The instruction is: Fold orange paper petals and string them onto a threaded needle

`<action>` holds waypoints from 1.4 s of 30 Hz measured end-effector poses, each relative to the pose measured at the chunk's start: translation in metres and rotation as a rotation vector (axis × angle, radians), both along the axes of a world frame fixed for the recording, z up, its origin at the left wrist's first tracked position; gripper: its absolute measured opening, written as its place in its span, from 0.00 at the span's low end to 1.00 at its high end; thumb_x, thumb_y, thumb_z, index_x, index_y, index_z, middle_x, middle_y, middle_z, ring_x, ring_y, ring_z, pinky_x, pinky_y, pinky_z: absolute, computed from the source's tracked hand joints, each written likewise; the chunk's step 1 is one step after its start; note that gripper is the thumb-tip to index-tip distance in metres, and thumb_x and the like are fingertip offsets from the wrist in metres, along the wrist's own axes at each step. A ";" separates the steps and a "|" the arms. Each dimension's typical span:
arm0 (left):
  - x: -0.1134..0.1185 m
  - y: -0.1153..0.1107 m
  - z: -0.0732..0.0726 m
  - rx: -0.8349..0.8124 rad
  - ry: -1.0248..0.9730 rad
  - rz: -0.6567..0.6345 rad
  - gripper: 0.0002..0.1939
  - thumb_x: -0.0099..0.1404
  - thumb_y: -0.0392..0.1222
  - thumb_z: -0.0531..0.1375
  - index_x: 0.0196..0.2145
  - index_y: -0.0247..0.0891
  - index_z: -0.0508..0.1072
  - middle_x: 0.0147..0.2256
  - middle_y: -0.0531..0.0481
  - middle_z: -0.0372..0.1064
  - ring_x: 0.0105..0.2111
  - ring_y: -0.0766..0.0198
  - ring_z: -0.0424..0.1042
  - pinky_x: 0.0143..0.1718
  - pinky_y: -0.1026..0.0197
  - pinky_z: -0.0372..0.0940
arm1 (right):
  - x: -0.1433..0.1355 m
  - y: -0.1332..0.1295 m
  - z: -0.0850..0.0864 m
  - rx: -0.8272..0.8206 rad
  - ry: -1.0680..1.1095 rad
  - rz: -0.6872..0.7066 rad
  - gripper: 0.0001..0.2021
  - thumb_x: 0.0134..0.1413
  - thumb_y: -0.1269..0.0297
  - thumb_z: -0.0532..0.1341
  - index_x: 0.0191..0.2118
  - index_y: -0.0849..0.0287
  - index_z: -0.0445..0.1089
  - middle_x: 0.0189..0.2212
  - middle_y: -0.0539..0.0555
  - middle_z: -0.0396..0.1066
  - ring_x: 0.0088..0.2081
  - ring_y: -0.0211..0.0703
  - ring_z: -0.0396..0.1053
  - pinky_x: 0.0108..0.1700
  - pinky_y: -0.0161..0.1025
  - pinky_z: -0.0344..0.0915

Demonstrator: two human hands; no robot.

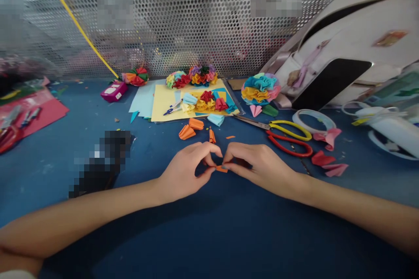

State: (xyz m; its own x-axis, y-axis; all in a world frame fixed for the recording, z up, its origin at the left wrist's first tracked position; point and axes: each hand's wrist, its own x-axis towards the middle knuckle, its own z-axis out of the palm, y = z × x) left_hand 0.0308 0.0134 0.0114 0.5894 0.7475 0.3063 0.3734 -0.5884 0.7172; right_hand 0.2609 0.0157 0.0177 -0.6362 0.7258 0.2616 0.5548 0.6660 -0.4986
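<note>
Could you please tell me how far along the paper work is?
The ruffled paper flowers look done. The left hand and right hand pinch a small orange paper piece. The folded orange bundles beyond, in no flower, seem left to assemble.

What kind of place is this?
Probably a craft table, perhaps in a classroom or workshop: colorful paper flowers and sheets of paper lie by a perforated metal screen, with scissors and a tape roll to the right. The room itself can't be confirmed.
</note>
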 end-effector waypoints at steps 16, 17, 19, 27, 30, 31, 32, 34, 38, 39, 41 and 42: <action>0.000 0.004 0.004 -0.355 -0.151 -0.063 0.14 0.62 0.29 0.61 0.45 0.38 0.66 0.30 0.55 0.71 0.31 0.66 0.72 0.36 0.63 0.65 | 0.004 0.000 -0.005 0.388 0.109 0.123 0.14 0.71 0.59 0.58 0.32 0.58 0.69 0.27 0.50 0.72 0.26 0.36 0.67 0.29 0.35 0.59; 0.000 0.005 0.004 -0.330 -0.143 -0.049 0.13 0.62 0.30 0.60 0.44 0.37 0.67 0.30 0.54 0.72 0.31 0.67 0.72 0.36 0.64 0.66 | 0.005 0.002 -0.005 0.302 0.190 0.096 0.14 0.70 0.58 0.59 0.32 0.58 0.69 0.26 0.49 0.71 0.26 0.35 0.67 0.29 0.35 0.59; 0.000 0.005 0.003 -0.274 -0.118 -0.020 0.11 0.63 0.30 0.60 0.44 0.37 0.69 0.31 0.53 0.72 0.30 0.68 0.70 0.35 0.64 0.66 | 0.007 0.007 -0.005 0.162 0.354 0.009 0.14 0.69 0.59 0.60 0.30 0.57 0.67 0.26 0.49 0.69 0.26 0.35 0.67 0.28 0.34 0.60; -0.001 0.006 0.003 -0.266 -0.128 0.023 0.09 0.61 0.29 0.58 0.40 0.36 0.71 0.33 0.51 0.71 0.31 0.68 0.71 0.35 0.64 0.67 | 0.013 0.029 -0.018 -0.196 0.803 -0.238 0.14 0.71 0.56 0.56 0.32 0.55 0.61 0.23 0.45 0.58 0.21 0.34 0.58 0.24 0.34 0.56; -0.001 0.008 0.003 -0.279 -0.133 0.041 0.07 0.61 0.29 0.59 0.37 0.36 0.70 0.34 0.51 0.71 0.32 0.67 0.71 0.35 0.64 0.67 | 0.015 0.035 -0.019 -0.253 0.595 -0.095 0.18 0.73 0.56 0.52 0.30 0.57 0.61 0.25 0.47 0.61 0.25 0.36 0.61 0.29 0.35 0.61; -0.001 0.008 0.004 -0.277 -0.133 0.041 0.07 0.61 0.29 0.59 0.36 0.36 0.69 0.34 0.51 0.71 0.32 0.67 0.72 0.35 0.63 0.67 | 0.014 0.035 -0.018 -0.248 0.464 -0.016 0.18 0.73 0.56 0.51 0.30 0.57 0.63 0.27 0.49 0.64 0.28 0.37 0.64 0.32 0.35 0.64; -0.001 0.008 0.004 -0.268 -0.131 0.039 0.07 0.61 0.29 0.59 0.36 0.37 0.69 0.34 0.52 0.71 0.32 0.67 0.71 0.36 0.63 0.67 | 0.014 0.034 -0.016 -0.220 0.335 0.052 0.17 0.73 0.58 0.51 0.31 0.58 0.65 0.29 0.51 0.66 0.31 0.39 0.66 0.36 0.37 0.65; -0.001 0.007 0.005 -0.234 -0.116 0.031 0.07 0.60 0.28 0.59 0.36 0.37 0.69 0.34 0.52 0.71 0.32 0.68 0.71 0.36 0.63 0.67 | 0.012 0.029 -0.013 -0.117 0.196 0.114 0.12 0.72 0.61 0.52 0.38 0.58 0.69 0.36 0.54 0.71 0.38 0.42 0.69 0.42 0.38 0.67; -0.001 0.003 0.006 -0.124 -0.062 -0.005 0.08 0.61 0.27 0.59 0.35 0.37 0.70 0.34 0.52 0.69 0.32 0.68 0.68 0.36 0.64 0.65 | 0.006 0.015 -0.013 0.067 0.172 0.174 0.05 0.69 0.63 0.58 0.44 0.57 0.69 0.39 0.55 0.74 0.42 0.44 0.71 0.45 0.40 0.68; -0.001 0.002 0.005 -0.106 -0.052 -0.019 0.08 0.61 0.27 0.59 0.35 0.37 0.70 0.34 0.52 0.68 0.33 0.68 0.68 0.36 0.65 0.65 | 0.004 0.012 -0.014 0.086 0.185 0.187 0.05 0.69 0.63 0.59 0.44 0.57 0.69 0.38 0.55 0.74 0.42 0.43 0.71 0.45 0.39 0.68; 0.000 0.000 0.003 -0.100 -0.038 -0.042 0.09 0.61 0.26 0.59 0.35 0.38 0.70 0.34 0.53 0.69 0.33 0.68 0.68 0.36 0.65 0.65 | 0.002 0.008 -0.016 0.096 0.203 0.208 0.05 0.69 0.63 0.59 0.43 0.57 0.70 0.37 0.54 0.74 0.40 0.42 0.72 0.43 0.38 0.68; 0.000 -0.001 0.003 -0.107 -0.033 -0.047 0.09 0.61 0.26 0.59 0.35 0.38 0.70 0.33 0.54 0.70 0.32 0.68 0.69 0.36 0.65 0.65 | 0.002 0.007 -0.017 0.094 0.209 0.215 0.05 0.69 0.63 0.59 0.42 0.58 0.70 0.37 0.54 0.74 0.39 0.41 0.72 0.42 0.37 0.67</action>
State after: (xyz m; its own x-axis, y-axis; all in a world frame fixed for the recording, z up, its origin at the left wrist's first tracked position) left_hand 0.0312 0.0129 0.0139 0.6157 0.7486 0.2459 0.3226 -0.5242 0.7881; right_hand 0.2626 0.0232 0.0006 -0.6983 0.5464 0.4625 0.2881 0.8059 -0.5172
